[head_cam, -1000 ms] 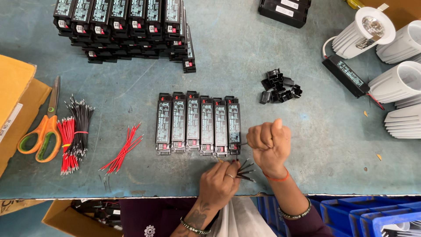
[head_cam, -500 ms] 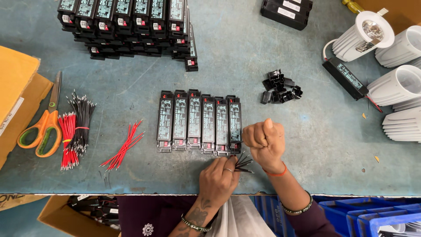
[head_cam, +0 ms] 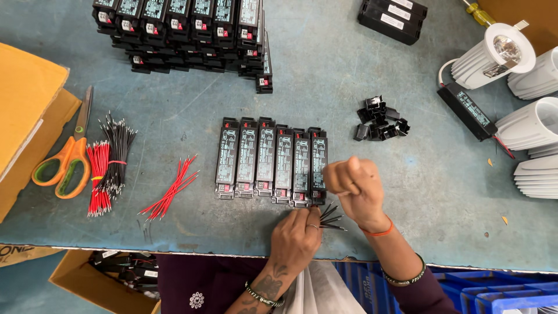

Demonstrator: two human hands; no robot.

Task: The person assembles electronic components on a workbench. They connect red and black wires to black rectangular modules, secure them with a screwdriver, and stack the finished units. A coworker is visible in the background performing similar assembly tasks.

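Note:
Six black rectangular driver units (head_cam: 270,160) lie side by side in a row at the table's middle. My left hand (head_cam: 295,235) rests at the front edge just below the row and pinches a small bunch of short black wires (head_cam: 331,216) that fan out to the right. My right hand (head_cam: 351,185) is closed in a fist beside the rightmost unit's near end, just above the wire tips. I see nothing held in the fist.
A stack of more black units (head_cam: 186,26) sits at the back. Loose red wires (head_cam: 171,189), bundled red and black wires (head_cam: 107,163) and orange scissors (head_cam: 67,157) lie left. Small black clips (head_cam: 381,119), white lamp housings (head_cam: 523,104) are right. Blue bins (head_cam: 500,291) stand below the edge.
Both hands stay almost in place. My right fist has edged slightly toward the near end of the rightmost unit, and my left hand has crept up a little.

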